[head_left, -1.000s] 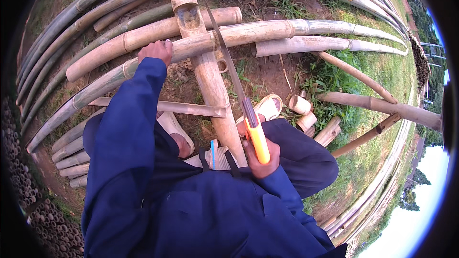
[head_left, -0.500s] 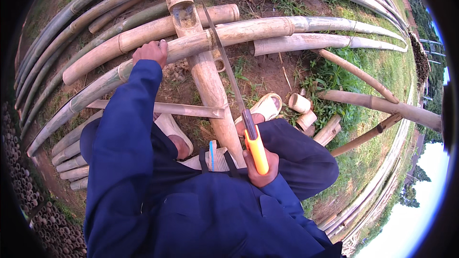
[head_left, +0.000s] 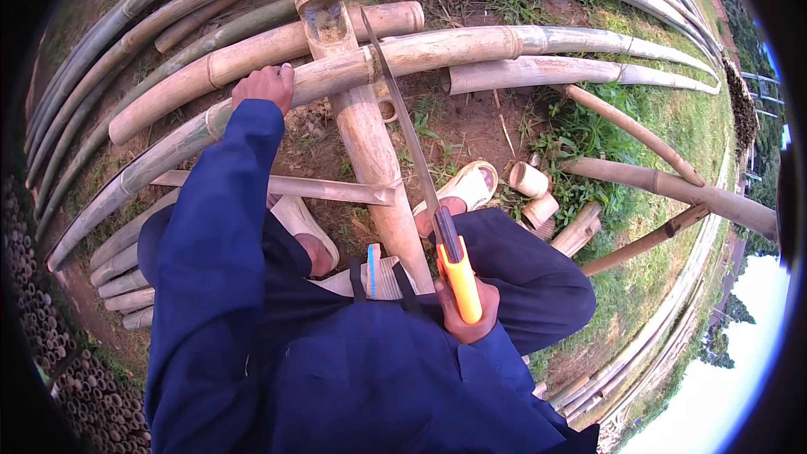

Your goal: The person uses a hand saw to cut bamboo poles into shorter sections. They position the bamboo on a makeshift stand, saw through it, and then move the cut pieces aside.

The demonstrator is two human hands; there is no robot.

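My left hand is closed over a long bamboo pole that lies crosswise on a thick upright-leaning bamboo post. In my right hand, near my right knee, is the orange handle of a hand saw. Its long blade points away from me and crosses the pole just right of the post, touching or close to the pole's near side; how deep any cut goes I cannot tell. A notch shows in the post behind the pole.
A thinner bamboo brace joins the post at the left. Short cut bamboo pieces lie right of my right foot. More poles lie beyond, and a propped bamboo frame stands at the right. Stacked bamboo ends show lower left.
My right hand and the saw have shifted slightly back toward me and to the right. My left hand stays in place on the pole.
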